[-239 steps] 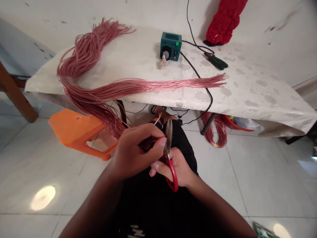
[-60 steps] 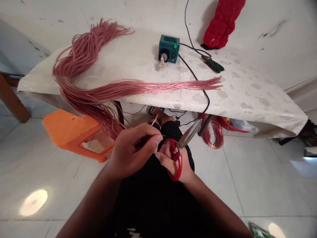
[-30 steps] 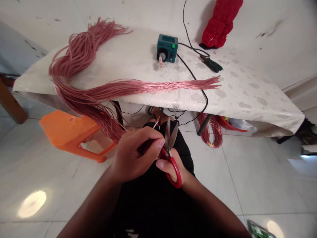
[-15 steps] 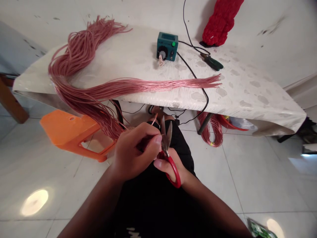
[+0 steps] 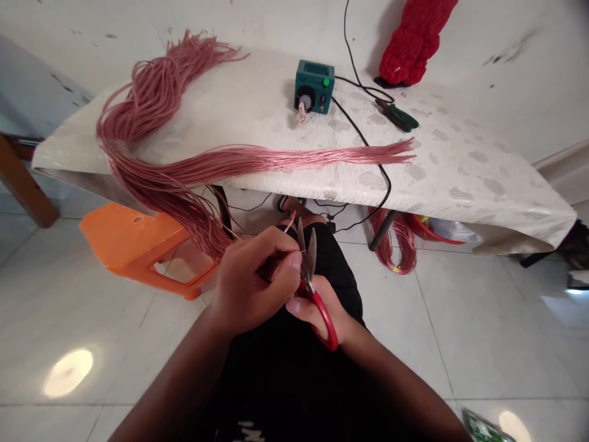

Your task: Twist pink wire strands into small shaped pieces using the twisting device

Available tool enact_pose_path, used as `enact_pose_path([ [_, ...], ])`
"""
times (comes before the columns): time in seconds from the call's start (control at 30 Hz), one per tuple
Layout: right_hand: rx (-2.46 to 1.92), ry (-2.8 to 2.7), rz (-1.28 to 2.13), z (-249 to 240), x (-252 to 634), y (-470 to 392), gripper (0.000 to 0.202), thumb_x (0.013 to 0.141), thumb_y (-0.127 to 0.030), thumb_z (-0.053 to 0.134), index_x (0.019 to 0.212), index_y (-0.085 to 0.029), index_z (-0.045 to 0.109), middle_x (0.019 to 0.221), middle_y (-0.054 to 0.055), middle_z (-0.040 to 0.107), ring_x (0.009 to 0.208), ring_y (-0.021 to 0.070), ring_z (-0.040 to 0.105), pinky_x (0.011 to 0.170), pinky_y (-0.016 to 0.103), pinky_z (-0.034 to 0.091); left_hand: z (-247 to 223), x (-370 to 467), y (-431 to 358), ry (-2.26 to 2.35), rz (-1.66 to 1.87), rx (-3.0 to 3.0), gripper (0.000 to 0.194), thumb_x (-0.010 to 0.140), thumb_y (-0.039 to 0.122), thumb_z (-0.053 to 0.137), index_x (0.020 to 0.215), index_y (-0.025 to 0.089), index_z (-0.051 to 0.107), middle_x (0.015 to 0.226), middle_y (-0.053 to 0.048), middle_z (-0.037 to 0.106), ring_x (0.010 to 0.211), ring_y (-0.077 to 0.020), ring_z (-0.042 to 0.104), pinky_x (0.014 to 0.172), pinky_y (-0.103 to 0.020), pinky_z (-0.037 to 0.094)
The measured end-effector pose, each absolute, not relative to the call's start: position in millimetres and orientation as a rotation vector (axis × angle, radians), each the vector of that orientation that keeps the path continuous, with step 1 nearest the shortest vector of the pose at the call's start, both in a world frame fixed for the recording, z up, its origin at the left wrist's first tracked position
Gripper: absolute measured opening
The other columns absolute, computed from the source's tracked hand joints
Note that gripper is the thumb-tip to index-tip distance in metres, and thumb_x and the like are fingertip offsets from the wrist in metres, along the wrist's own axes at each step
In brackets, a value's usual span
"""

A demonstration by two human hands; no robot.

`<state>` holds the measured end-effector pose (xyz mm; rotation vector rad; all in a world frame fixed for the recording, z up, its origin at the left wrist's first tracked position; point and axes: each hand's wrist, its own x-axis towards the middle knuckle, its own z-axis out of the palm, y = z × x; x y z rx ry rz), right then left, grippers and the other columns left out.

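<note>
My left hand is closed in a pinch on a thin pink cord, whose end sticks up past the fingers. In my right hand is a pair of red-handled scissors, blades up and parted, right beside the left fingertips. A short bit of the cord reaches toward the blades; whether it touches them I cannot tell. From the table a thick bundle of pink cords hangs down behind my left hand.
On the covered table stand a small green device with a black cable, green-handled pliers and a red textured object. An orange stool is at left. Below the table hangs a coil of pink cord.
The view has shifted slightly, so the table and its things sit a little further right. Both hands keep nearly the same pose, and the scissors' blades stay parted.
</note>
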<state>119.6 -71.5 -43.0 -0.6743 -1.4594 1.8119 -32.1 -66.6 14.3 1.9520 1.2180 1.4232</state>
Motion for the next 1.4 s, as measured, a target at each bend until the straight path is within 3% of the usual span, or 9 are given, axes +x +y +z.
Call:
enact_pose_path([
  [0.5,-0.706,-1.453,1.815,-37,117,-71,0.013,0.083,-0.031,0.063,0.080,-0.018,0.064,0.074,0.000,0.067,0.070,0.0154,0.063,0.069,0.028,0.052,16,-31,-67,1.219,1.446,1.947,0.013,0.082,0.009,0.057,0.074,0.018,0.059,0.056,0.005,0.062,0.044,-0.0071,0.054,0.042,-0.020,0.041],
  [0.93,-0.699,-1.450,1.808,-42,118,-73,0.018,0.086,-0.030,0.064,0.077,-0.016,0.070,0.078,0.004,0.075,0.077,0.0188,0.071,0.074,0.029,0.056,17,-30,-66,1.244,1.452,2.032,0.013,0.083,0.009,0.056,0.074,0.018,0.058,0.054,0.006,0.063,0.041,-0.0057,0.053,0.040,-0.018,0.040],
  [1.13,-0.716,-1.487,1.813,-45,118,-73,0.027,0.087,-0.035,0.064,0.070,-0.016,0.072,0.075,0.005,0.074,0.074,0.0184,0.070,0.072,0.029,0.056,17,-29,-66,1.223,1.474,2.012,0.012,0.082,0.009,0.057,0.074,0.018,0.059,0.053,0.006,0.063,0.041,-0.0065,0.054,0.039,-0.019,0.040],
  [1.4,-0.745,-1.429,1.826,-52,116,-76,0.026,0.087,-0.029,0.064,0.067,-0.017,0.074,0.069,0.004,0.074,0.068,0.0161,0.069,0.072,0.028,0.055,17,-29,-67,1.173,1.455,1.989,0.014,0.082,0.008,0.057,0.074,0.018,0.058,0.053,0.005,0.064,0.041,-0.0068,0.055,0.039,-0.018,0.041],
])
